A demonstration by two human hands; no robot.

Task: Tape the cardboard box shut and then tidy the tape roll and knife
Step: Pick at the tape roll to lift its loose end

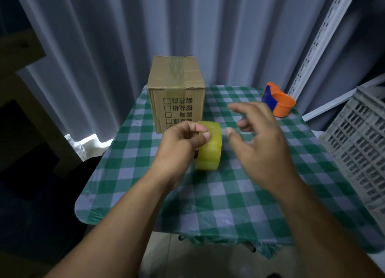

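Head view: left hand [183, 140] pinches tape roll [209, 145]; cardboard box [177, 90] taped.

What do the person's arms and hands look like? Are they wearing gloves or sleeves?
No gloves and no sleeves show. Both forearms are bare from the bottom edge of the picture up to the wrists. The left hand and right hand are bare too, with short fingernails. No rings, watch or bracelets can be seen on the fingers or wrists, though the right hand is a little blurred.
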